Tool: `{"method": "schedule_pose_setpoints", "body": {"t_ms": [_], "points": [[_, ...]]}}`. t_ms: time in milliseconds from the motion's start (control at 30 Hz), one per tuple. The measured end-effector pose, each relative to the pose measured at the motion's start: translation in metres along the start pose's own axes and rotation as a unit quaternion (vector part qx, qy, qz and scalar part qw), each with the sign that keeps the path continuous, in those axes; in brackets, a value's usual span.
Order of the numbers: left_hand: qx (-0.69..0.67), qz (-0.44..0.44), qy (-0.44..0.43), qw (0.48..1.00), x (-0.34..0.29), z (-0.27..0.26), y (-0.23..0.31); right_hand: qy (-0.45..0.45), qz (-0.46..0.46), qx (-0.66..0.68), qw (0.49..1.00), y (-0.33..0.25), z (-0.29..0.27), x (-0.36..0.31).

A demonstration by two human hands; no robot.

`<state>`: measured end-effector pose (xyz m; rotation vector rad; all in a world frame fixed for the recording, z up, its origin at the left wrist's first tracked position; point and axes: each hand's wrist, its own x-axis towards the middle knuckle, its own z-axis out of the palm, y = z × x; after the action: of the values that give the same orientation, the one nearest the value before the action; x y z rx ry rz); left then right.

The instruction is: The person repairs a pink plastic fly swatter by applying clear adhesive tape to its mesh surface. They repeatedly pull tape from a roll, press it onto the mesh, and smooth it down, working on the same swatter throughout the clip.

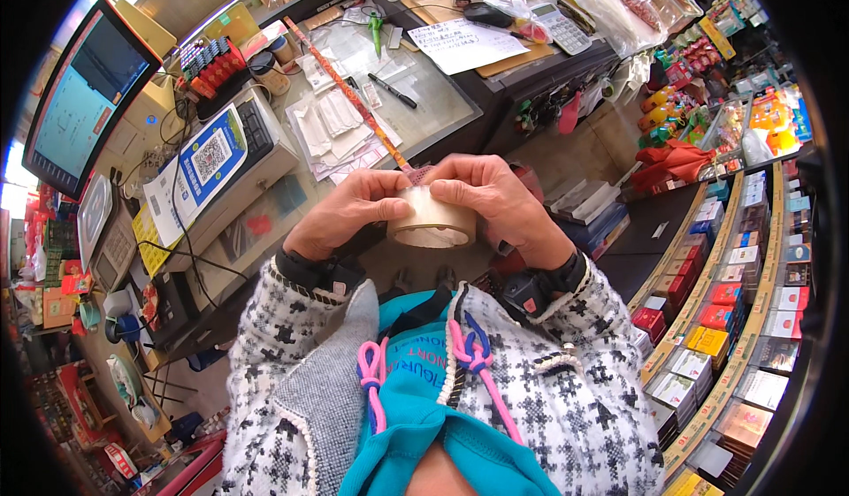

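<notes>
A wide roll of clear packing tape point(432, 227) is held up in front of my chest, its hollow core facing down toward me. My left hand point(356, 206) pinches its upper left edge with thumb and fingers. My right hand point(497, 197) grips the upper right side, its thumb lying on the tape's surface. Both thumbs are close together at the top of the roll. Just behind the fingertips, the near end of a long orange patterned stick point(354, 98) meets a bit of pinkish material, partly hidden by my hands.
A glass-topped desk point(433, 116) bears white papers point(336, 125), a black pen point(393, 91) and green scissors point(376, 33). A calculator point(564, 31) lies at the back right. A monitor point(88, 98) stands at left. Curved shelves of small boxes point(707, 341) line the right.
</notes>
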<state>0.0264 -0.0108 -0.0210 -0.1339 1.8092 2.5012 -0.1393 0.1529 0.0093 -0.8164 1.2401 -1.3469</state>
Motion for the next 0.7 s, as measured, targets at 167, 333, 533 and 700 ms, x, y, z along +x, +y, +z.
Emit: {"method": "schedule_pose_setpoints", "body": {"t_ms": [167,333,533,700], "points": [[-0.132,0.072,0.002,0.989,0.0,0.002,-0.013,0.0,-0.005,0.108,0.994,-0.007,-0.005,-0.001],[-0.201,0.147,-0.011,0.968,-0.002,-0.001,-0.029,-0.106,-0.027,0.117,0.987,-0.006,-0.013,-0.007],[-0.12,0.093,0.01,0.988,-0.008,-0.004,-0.019,-0.104,-0.03,0.122,0.987,-0.004,-0.014,-0.008],[0.029,0.014,0.011,0.999,-0.004,0.004,0.001,-0.045,0.031,0.037,0.998,-0.001,-0.005,-0.005]]}}
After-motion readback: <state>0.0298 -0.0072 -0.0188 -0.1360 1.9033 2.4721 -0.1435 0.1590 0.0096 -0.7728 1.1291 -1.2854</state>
